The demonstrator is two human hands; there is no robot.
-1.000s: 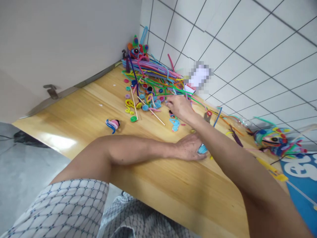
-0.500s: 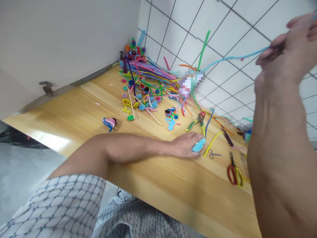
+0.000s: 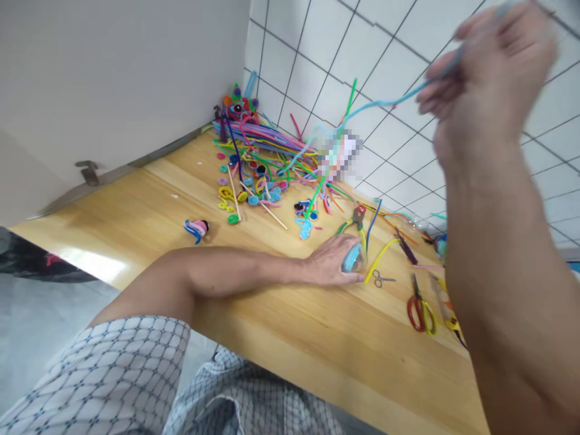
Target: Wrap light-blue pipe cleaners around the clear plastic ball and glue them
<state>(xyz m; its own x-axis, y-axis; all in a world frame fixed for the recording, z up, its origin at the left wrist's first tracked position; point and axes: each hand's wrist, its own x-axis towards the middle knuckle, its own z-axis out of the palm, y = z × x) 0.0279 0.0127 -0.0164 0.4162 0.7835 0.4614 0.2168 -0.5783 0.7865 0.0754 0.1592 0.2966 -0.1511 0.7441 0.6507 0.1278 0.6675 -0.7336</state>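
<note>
High over the surface (image 3: 317, 329), right hand (image 3: 493, 78) raised, grip closed on blue fuzzy stem (image 3: 378, 103). Left hand (image 3: 333, 260) low, forearm (image 3: 254, 272) crosswise, grip curled around light-blue object (image 3: 351, 258).

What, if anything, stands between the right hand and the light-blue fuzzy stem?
Nothing visible: the right hand has the light-blue fuzzy stem in its grasp, raised before the white tiled wall.

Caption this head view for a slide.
Right hand holds a blue pipe cleaner above the table; left hand clasps a light-blue object.
</note>
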